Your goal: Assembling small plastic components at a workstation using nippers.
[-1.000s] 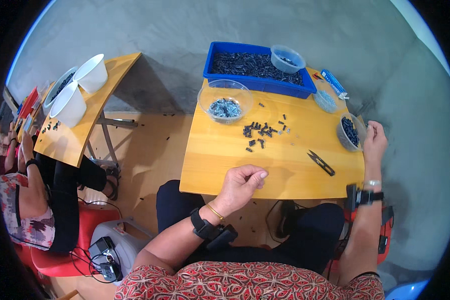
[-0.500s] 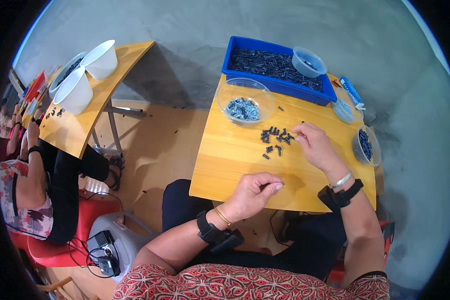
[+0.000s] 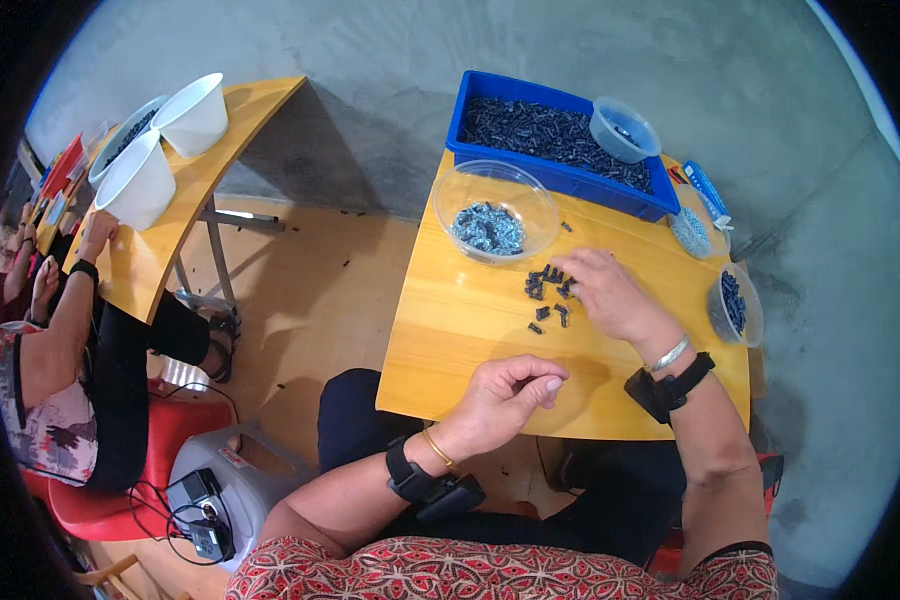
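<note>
Over the small pile of black plastic parts, my right hand is lowered with its fingers bent and somewhat apart, hiding the pile's right side. Nothing shows held in it. My left hand hovers near the table's front edge, thumb pressed to the curled fingers. Whatever those fingers hold, if anything, is hidden. Just beyond the pile stands a clear round bowl with shiny silvery pieces inside. A few single black parts lie nearer to me on the yellow table.
A blue bin full of black parts stands at the back, with a clear tub resting on its right end. Along the right edge are a bag of small pale pieces and a tub of dark parts. Left, a person sits at another table.
My right hand has moved left and slightly down onto the pile, covering several parts. My left hand stays pinched in nearly the same place. The neighbour's arm has reached forward onto their table.
</note>
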Demonstrator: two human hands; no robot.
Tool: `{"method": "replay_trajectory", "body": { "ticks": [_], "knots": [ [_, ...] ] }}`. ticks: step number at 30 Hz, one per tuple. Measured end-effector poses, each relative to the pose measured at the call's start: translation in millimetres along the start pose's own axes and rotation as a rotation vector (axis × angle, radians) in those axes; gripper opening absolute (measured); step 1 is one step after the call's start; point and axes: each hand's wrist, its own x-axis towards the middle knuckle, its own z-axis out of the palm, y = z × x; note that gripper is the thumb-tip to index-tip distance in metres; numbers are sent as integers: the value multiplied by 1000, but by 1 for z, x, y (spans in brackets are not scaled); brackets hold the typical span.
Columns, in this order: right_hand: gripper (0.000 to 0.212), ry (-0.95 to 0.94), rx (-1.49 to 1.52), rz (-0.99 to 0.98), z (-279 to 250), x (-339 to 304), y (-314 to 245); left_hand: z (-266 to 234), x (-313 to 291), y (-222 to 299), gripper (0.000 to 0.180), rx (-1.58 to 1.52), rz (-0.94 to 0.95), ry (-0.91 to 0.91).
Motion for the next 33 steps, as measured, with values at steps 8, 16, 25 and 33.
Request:
{"method": "replay_trajectory", "body": {
  "ticks": [8,16,25,33],
  "knots": [
    [32,269,-34,44,-23,-13,44,-1,0,-3,17,-40,-3,11],
    [25,90,49,420,-17,-15,81,1,4,-8,32,-229,51,117],
    [20,23,63,349,-5,-10,83,-3,10,0,52,-377,-113,169],
    [19,20,132,133,4,-13,49,-4,12,4,58,-376,-135,135]
  ]
}}
